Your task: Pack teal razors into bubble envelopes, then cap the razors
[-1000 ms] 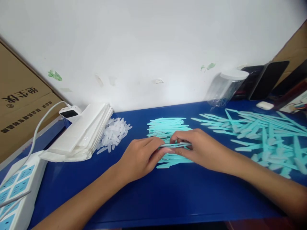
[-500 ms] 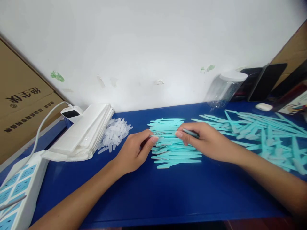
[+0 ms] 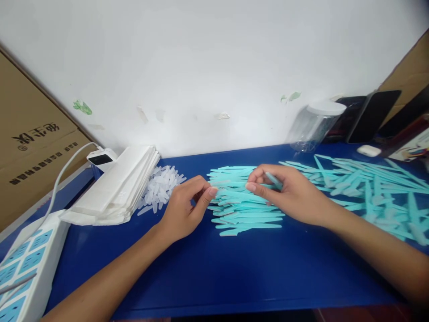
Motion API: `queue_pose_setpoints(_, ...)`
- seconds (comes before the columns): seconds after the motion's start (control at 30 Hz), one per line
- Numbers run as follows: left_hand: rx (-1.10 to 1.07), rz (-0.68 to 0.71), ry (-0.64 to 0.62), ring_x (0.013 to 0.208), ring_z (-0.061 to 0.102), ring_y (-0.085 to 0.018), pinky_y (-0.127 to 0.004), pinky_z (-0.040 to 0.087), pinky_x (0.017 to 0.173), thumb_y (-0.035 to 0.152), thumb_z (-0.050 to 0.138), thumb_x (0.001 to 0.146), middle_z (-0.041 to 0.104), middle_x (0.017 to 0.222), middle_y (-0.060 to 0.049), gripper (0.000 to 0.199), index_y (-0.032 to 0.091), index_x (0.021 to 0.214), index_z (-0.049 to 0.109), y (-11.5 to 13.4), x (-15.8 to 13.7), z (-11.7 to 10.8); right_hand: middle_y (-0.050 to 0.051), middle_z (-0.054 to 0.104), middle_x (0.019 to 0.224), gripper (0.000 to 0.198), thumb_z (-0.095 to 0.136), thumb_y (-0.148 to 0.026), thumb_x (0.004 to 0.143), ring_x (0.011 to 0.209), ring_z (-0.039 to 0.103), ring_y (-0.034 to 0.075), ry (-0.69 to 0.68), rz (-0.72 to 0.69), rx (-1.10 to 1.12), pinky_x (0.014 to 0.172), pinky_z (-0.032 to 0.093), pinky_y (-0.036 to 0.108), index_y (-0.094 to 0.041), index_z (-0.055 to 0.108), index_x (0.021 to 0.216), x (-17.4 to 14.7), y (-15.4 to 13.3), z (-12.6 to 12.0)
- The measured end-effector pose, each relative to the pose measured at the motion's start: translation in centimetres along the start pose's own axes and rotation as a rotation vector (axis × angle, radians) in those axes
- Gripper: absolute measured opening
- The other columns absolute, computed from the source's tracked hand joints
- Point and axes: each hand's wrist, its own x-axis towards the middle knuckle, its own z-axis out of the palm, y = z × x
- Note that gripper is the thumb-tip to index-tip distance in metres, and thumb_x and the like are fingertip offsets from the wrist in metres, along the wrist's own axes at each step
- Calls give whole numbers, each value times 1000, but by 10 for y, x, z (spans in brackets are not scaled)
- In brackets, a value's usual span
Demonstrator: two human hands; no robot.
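Note:
A row of turquoise eyebrow razors (image 3: 250, 220) lies stacked side by side on the blue table. Over its left end is my left hand (image 3: 189, 208), thumb and forefinger pinched together; what sits between the fingertips is too small to make out. My right hand (image 3: 284, 190) is closed above the row's right end. A turquoise razor (image 3: 274, 180) is held in it, part of the handle showing between fingers and palm and the rest hidden. Beyond my left hand lies a heap of small translucent plastic caps (image 3: 160, 188).
More razors (image 3: 368, 179) lie loosely heaped on the right. White padded sleeves (image 3: 112, 185) are stacked on the left, near a power strip (image 3: 31, 259) and a cabled white device (image 3: 101, 157). A clear jar (image 3: 315, 125) and a phone (image 3: 373, 116) stand by the wall.
Both hands have shifted slightly up and stay pinched over the row. The razor in my right hand has turned from nearly level to a steeper slant.

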Motion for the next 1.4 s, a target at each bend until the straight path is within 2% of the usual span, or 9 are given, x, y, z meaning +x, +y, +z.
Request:
queue_pose_setpoints(0.13, -80, 25, 28, 69, 54, -13, -27, 46, 60, 32, 58, 110, 62, 85, -5, 32, 19, 82, 65, 1, 2, -1, 2, 69, 82, 33, 75, -55, 97, 75, 57, 17, 6, -24, -28, 65, 47, 30, -23, 73, 90, 1, -2, -2)
queue_pose_setpoints(0.27, -100, 43, -24, 76, 59, -14, -26, 50, 61, 33, 59, 110, 66, 92, -7, 31, 19, 84, 67, 2, 2, -1, 3, 71, 78, 36, 77, -58, 95, 68, 62, 17, -61, 5, 95, 58, 51, 28, -22, 73, 92, 1, -3, 0)
queue_pose_setpoints(0.4, -96, 73, -83, 68, 55, -14, -27, 46, 63, 29, 56, 111, 61, 74, -2, 34, 19, 80, 64, 5, 1, 1, 3, 71, 80, 35, 78, -58, 94, 67, 65, 16, -119, 42, 152, 57, 55, 27, -23, 75, 96, -3, -2, 5)
queue_pose_setpoints(0.5, -61, 88, -33, 67, 53, -14, -29, 43, 63, 27, 58, 111, 60, 71, -1, 32, 19, 80, 63, 8, 1, 2, 2, 73, 86, 30, 72, -54, 100, 74, 68, 17, -83, -26, 77, 65, 56, 29, -25, 74, 106, -5, -2, 4)
queue_pose_setpoints(0.63, -14, 108, 41, 71, 54, -14, -29, 43, 64, 22, 59, 110, 60, 74, -2, 30, 19, 80, 62, 7, 2, -2, 5, 78, 96, 28, 69, -49, 103, 88, 72, 21, -90, -201, -41, 77, 56, 32, -23, 77, 94, -4, -2, -2)
queue_pose_setpoints(0.73, 8, 131, 44, 72, 54, -14, -28, 43, 64, 19, 59, 109, 60, 77, -2, 26, 19, 83, 63, 3, 2, -3, 6, 81, 101, 22, 73, -43, 102, 93, 74, 22, -150, -284, -78, 81, 57, 34, -24, 82, 95, -2, 0, -6)
queue_pose_setpoints(1.0, 62, 259, 6, 78, 61, -14, -27, 49, 67, 17, 64, 107, 68, 91, -6, 11, 18, 98, 70, -2, 3, -5, 6, 83, 98, 24, 71, -46, 103, 90, 75, 24, -141, -316, -121, 82, 59, 39, -28, 87, 97, 0, 7, -7)
queue_pose_setpoints(1.27, 245, 180, 216, 66, 62, -13, -28, 49, 60, 24, 65, 107, 71, 78, -3, 20, 20, 90, 75, -14, 14, -41, 5, 83, 102, 23, 73, -49, 101, 91, 77, 25, 23, -304, -210, 78, 59, 37, -31, 88, 95, 10, 19, -38)
queue_pose_setpoints(1.4, 434, 233, 288, 68, 62, -14, -28, 51, 62, 26, 67, 106, 72, 81, -3, 16, 20, 93, 75, -30, 18, -58, 4, 83, 102, 23, 75, -49, 100, 87, 77, 23, -10, -297, -253, 76, 59, 36, -29, 87, 96, 15, 29, -41)
